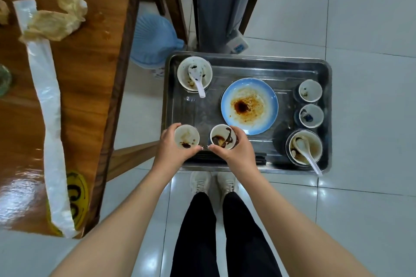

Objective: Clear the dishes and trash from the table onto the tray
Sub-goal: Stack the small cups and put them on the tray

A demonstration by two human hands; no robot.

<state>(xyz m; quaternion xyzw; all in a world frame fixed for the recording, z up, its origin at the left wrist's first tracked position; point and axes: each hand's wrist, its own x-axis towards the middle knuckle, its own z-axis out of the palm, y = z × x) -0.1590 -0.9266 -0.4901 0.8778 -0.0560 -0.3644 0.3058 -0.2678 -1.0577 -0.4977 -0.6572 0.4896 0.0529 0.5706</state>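
I am gripping the left cup (186, 138) in my left hand (170, 148) and the right cup (222, 137) in my right hand (239, 153) at six o'clock on the tray (247, 57), probably to fill its bare gap; napkins (54, 23) are lying on the desk (90, 96) at ten o'clock.

We find only one sign with characters: a yellow oval sticker (79, 198) on the near corner of the desk (90, 96). It carries thick black marks that look like round digits. A white plastic strip (50, 119) lies across its left part, so we cannot read the number with certainty. A white device (238, 46) shows small blue marks, and the blue bin (153, 38) has a faint print low on its side. Both are too small to read.
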